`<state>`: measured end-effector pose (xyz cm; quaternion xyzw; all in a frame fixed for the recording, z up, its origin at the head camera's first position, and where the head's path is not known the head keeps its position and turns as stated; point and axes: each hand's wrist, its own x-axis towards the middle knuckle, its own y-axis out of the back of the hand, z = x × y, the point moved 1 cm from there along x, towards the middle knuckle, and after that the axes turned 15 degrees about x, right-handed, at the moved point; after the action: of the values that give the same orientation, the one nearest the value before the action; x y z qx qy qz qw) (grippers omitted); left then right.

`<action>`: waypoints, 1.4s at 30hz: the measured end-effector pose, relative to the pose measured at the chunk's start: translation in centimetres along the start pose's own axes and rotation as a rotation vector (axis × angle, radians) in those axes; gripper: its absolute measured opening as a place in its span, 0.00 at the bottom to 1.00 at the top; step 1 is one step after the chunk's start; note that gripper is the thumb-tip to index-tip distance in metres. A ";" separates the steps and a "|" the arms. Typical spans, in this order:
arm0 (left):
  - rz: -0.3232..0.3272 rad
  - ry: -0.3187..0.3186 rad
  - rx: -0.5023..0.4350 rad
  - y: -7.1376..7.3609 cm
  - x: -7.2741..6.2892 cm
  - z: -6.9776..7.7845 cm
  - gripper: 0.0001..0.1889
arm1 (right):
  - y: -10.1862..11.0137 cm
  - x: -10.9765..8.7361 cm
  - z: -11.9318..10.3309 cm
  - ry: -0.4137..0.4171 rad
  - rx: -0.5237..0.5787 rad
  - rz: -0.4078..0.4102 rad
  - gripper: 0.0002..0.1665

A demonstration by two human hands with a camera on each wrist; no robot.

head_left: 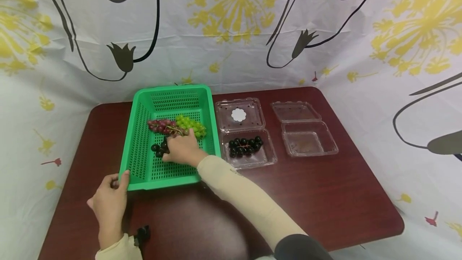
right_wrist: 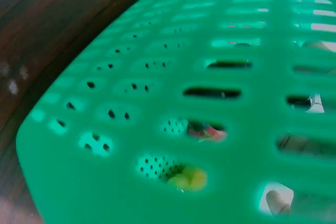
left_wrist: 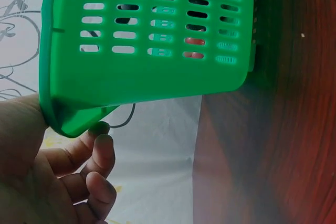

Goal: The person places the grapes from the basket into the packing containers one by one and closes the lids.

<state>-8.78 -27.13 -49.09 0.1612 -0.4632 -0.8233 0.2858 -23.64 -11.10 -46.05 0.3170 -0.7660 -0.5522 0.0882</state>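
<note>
A green plastic basket [head_left: 213,131] stands on the table with three bunches of grapes inside: red grapes [head_left: 159,125], green grapes [head_left: 195,125] and black grapes [head_left: 156,148]. My right hand [head_left: 184,149] reaches over the basket's near right side and holds the black grapes, its fingertips partly hidden. At the near left corner, my left hand [head_left: 110,198] grips the basket's rim, thumb on one side and fingers on the other. In the left wrist view that hand [left_wrist: 63,171] is at the rim's corner. Through the basket's slots, the right wrist view shows some green grapes [right_wrist: 189,179].
Right of the basket lies an opened clear clamshell box [head_left: 267,163] with black grapes [head_left: 245,147] in its base and a white label [head_left: 238,114] on its lid. Farther right is a second opened clamshell box [head_left: 308,139]. Patterned cloth [head_left: 245,63] hangs behind the dark red table [head_left: 325,196].
</note>
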 end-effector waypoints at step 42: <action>0.400 -0.523 -0.117 -0.4 -3.4 6.2 0.14 | 6.1 -4.9 -0.1 0.127 0.168 0.260 0.24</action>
<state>-9.49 -20.74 -46.18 -0.1664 -0.4953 -0.7896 0.3216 -22.15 -7.16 -39.51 0.2556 -0.8370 -0.4490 0.1804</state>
